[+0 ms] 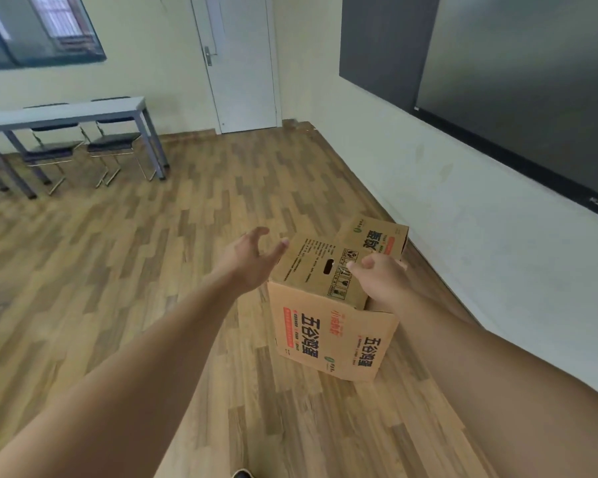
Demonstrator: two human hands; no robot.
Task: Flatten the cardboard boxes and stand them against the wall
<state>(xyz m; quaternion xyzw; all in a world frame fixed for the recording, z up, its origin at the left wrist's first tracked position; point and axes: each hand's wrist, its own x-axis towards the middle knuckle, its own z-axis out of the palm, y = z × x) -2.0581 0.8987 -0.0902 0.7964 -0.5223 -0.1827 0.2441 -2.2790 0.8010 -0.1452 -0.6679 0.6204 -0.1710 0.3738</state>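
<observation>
Standing on the wooden floor (173, 257) just beside the wall (463, 201), the cardboard box (328, 305) is still keeping its full shape, nothing flattened yet; pressing on it unevenly is likely to be sending it skidding over the smooth boards or crumpling a panel instead of folding the seams; the left hand (252, 260) is reaching with fingers spread wide at the box's left top edge, gripping nothing; the right hand (380, 277) is curling loosely over the top, its fingertips blurring, contact being hard to judge; the box's far side is lying hidden.

Classroom: blackboard (518, 81), desk (66, 113), chairs (113, 141)
</observation>
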